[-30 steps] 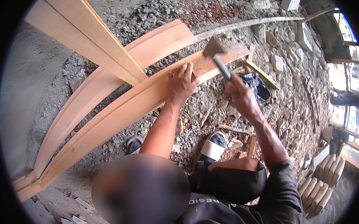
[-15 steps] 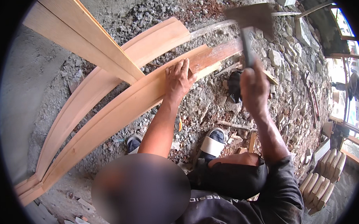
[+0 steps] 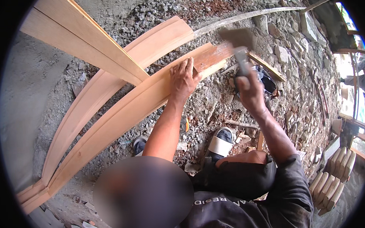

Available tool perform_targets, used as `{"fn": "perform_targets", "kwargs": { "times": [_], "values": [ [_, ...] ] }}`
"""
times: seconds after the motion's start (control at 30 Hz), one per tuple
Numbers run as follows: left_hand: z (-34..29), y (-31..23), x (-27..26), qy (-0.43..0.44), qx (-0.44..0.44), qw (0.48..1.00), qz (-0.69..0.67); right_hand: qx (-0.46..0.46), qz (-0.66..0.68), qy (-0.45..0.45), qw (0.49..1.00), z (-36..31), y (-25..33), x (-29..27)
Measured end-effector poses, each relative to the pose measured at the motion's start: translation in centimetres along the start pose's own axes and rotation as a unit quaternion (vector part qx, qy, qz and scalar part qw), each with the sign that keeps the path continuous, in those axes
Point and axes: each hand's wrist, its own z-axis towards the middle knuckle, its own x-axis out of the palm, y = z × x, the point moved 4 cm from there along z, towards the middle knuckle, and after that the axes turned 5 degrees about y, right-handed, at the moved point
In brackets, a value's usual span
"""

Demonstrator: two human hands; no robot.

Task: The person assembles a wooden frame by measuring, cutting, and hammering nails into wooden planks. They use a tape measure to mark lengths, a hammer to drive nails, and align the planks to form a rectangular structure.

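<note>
My left hand [image 3: 183, 79] is closed over the end part of a long pale wooden board [image 3: 122, 104] with a grooved profile. Its thumb lies against the end of a reddish-brown wood block [image 3: 214, 56], which sits along the board's far end. My right hand [image 3: 250, 89] grips a hatchet [image 3: 240, 41] by its grey handle. The broad, dark blade is smeared by motion and hangs at the block's right end; whether they touch I cannot tell. A matching pale board [image 3: 156, 40] lies beyond, and another plank [image 3: 87, 37] slants in from the upper left.
Rubble and gravel [image 3: 214, 101] cover the ground. A thin wooden strip [image 3: 243, 17] runs off the farther board. Beside my right hand lie a dark bag-like item [image 3: 265, 81] and a short stick [image 3: 267, 67]. Stacked pale wooden pieces [image 3: 327, 187] are at the right; a wall [image 3: 26, 119] is at the left.
My right hand has brought the hatchet down and to the left, toward the brown block. The left hand stays in place on the board.
</note>
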Motion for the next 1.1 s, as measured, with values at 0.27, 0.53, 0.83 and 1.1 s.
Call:
{"fn": "perform_targets", "kwargs": {
  "times": [0.27,0.53,0.83,1.1],
  "values": [
    [0.1,-0.1,-0.2,-0.019,0.011,1.000,0.011,0.158,-0.073,0.149,0.973,0.7,-1.0,-1.5],
    [0.0,0.4,0.1,0.006,0.003,1.000,0.000,0.194,-0.059,0.127,0.971,-3.5,-2.7,-0.2],
    [0.6,0.7,0.2,0.001,0.014,0.997,-0.072,0.317,-0.124,0.157,0.927,-17.6,-11.7,2.7],
    [0.5,0.0,-0.3,-0.003,0.022,0.999,-0.050,0.078,-0.101,-0.028,0.991,-10.5,-15.6,-4.5]
  ]
}}
